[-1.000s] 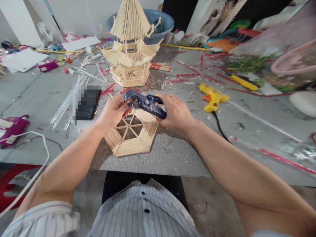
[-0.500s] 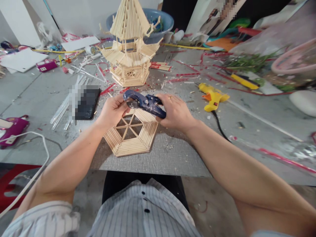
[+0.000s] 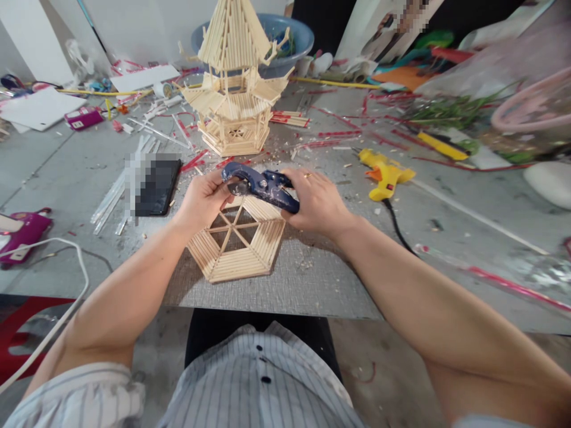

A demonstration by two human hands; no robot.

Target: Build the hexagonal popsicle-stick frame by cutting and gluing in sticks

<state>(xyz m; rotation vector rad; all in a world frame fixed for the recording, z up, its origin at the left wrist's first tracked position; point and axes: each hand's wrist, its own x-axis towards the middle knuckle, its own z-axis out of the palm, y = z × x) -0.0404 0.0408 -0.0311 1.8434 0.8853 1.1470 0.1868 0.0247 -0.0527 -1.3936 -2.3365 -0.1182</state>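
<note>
My right hand (image 3: 319, 199) is wrapped around a dark blue hand cutter (image 3: 272, 193), worn and flecked with white. At the cutter's curved jaw, my left hand (image 3: 203, 199) is closed in a pinch. A short end of a thin wooden stick (image 3: 198, 170) pokes out past its knuckles; the fingers hide the rest. Just below both hands, a hexagonal frame of pale wooden sticks (image 3: 238, 270) lies flat on the table, spokes crossing its open centre. Behind the cutter stands a tiered pagoda model (image 3: 236, 107) made of the same sticks.
A yellow hot glue gun (image 3: 386, 175) lies to the right with its black cord. Left are a black phone (image 3: 158, 187), clear glue sticks (image 3: 107, 190) and a purple device (image 3: 27, 235) with a white cable. A blue basin (image 3: 301, 35) stands behind the pagoda; red-and-clear plastic scraps litter the grey table (image 3: 321, 291).
Almost nothing differs. Both hands and the cutter keep their place and pose, apart from a very slight shift.
</note>
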